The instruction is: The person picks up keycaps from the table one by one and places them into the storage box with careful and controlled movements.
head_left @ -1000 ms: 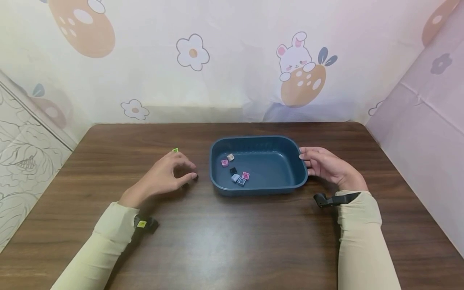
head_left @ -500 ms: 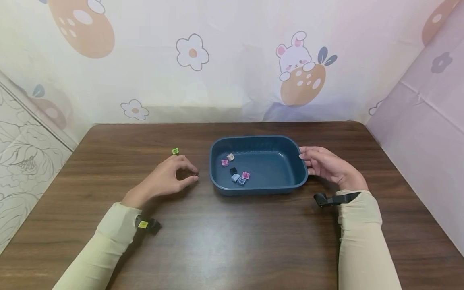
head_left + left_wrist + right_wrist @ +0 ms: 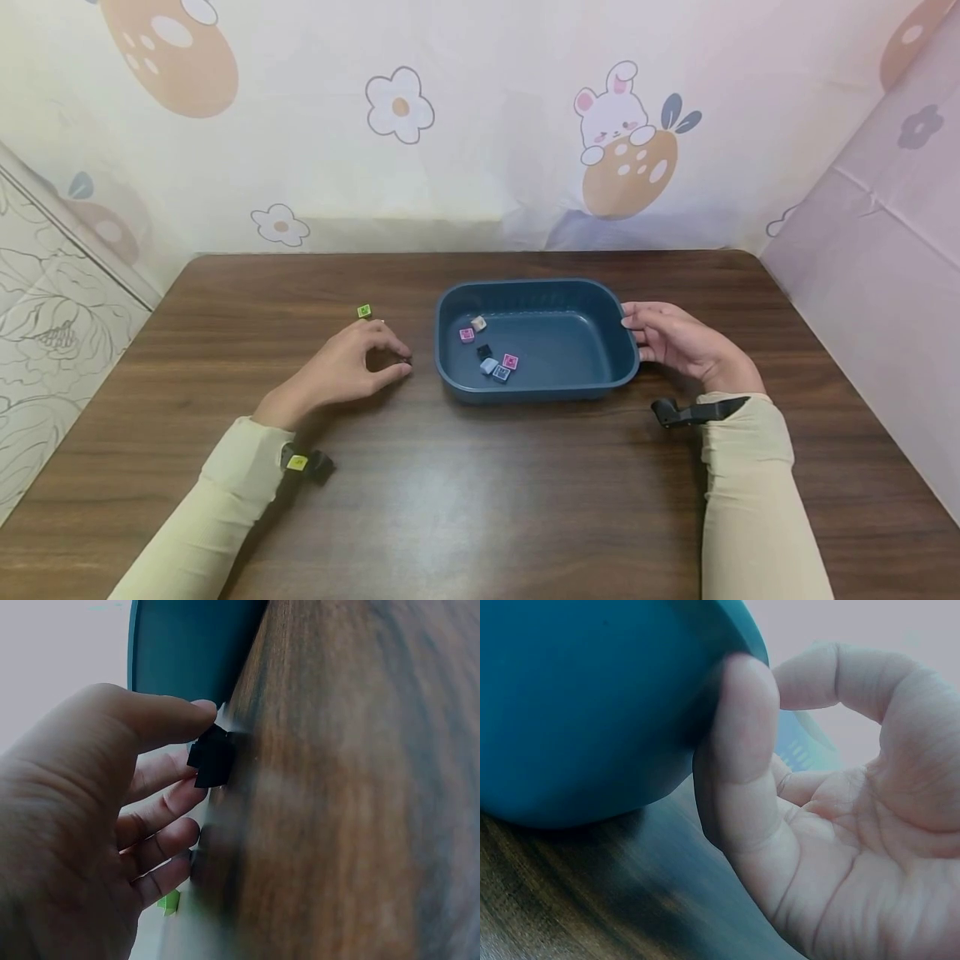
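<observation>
My left hand [image 3: 341, 367] is low over the table, left of the blue tub [image 3: 536, 390]. Its thumb and index finger pinch a small black block [image 3: 215, 756], which is mostly hidden in the head view. Just beyond the knuckles lies a lime-green block [image 3: 364, 311]. My right hand [image 3: 686, 343] holds the tub's right end, with the thumb at the rim and curled fingers against the outer wall. Inside the tub, toward its left, are several small square blocks: a white one [image 3: 478, 323], a purple one [image 3: 467, 335], a black one [image 3: 484, 352], a pink one [image 3: 510, 362] and blue ones [image 3: 501, 374].
Everything stands on a brown wood-grain table [image 3: 450, 500]. A patterned cloth wall [image 3: 495, 150] rises at its back edge, with more covering at both sides. Each wrist carries a small black camera mount [image 3: 678, 413].
My left hand has shifted slightly right and toward me, uncovering the green block, and its thumb and index finger have closed in on the black block. My right hand and the tub stay put.
</observation>
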{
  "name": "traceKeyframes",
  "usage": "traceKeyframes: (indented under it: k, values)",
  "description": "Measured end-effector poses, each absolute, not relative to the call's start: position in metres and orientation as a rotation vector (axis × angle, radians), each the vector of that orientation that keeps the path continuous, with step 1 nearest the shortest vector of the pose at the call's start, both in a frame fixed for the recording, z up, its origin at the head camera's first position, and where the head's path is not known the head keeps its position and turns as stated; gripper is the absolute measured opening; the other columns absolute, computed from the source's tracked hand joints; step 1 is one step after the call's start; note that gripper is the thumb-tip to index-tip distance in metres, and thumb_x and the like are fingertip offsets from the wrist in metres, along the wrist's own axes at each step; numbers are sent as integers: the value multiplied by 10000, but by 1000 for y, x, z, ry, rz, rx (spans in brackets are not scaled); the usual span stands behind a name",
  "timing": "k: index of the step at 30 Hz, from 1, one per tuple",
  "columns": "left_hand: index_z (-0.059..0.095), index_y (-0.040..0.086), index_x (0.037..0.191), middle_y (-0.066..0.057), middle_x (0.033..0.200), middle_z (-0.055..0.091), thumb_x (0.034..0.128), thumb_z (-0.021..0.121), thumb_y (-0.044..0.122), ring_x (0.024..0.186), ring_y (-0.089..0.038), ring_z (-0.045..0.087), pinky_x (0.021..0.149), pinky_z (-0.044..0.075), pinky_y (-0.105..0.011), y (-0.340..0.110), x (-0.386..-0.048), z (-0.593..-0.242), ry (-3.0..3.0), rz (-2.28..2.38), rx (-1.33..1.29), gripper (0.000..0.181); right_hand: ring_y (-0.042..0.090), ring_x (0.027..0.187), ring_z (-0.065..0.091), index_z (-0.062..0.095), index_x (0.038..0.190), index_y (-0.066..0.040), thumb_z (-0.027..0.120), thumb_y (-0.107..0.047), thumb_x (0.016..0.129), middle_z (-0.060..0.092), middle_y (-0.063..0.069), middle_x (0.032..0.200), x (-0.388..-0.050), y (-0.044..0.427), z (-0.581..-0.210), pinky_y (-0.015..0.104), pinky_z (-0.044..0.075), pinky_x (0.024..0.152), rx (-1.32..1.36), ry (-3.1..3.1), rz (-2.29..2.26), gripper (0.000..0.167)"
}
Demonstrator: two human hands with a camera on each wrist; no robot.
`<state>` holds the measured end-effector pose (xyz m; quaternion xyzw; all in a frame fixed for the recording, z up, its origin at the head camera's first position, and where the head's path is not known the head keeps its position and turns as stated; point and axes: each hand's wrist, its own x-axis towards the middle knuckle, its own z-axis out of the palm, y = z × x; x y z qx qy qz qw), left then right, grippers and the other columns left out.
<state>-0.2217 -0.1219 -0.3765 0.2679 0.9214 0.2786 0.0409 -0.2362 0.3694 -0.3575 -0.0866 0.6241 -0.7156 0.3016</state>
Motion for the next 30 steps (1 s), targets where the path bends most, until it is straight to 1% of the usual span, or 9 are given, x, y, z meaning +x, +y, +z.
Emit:
traceKeyframes:
  k: [5,15,30]
  values:
    - [814,229,1089,83,1076,740,911,822,330,1077,-162,622,993,507,-422,-122,-221,-375,2815,836,799,205,130,912,775,705,1241,-92,425,-45,1109,798,39,1056,-237,369,-357,287,656,789,-231,1651,-1902,313]
    - [816,220,1081,67,1059,732,916,820,300,1054,-167,620,975,510,-429,-123,-224,-375,2825,831,820,184,139,912,777,706,1236,-96,434,-49,1108,800,46,1056,-237,369,-354,289,657,791,-213,1672,-1900,305]
    - [813,209,1101,54,1085,739,927,805,296,1090,-180,635,1015,507,-446,-121,-222,-373,2810,858,784,194,129,915,772,704,1229,-93,427,-41,1105,795,37,1052,-236,369,-357,290,657,789,-213,1637,-1913,307]
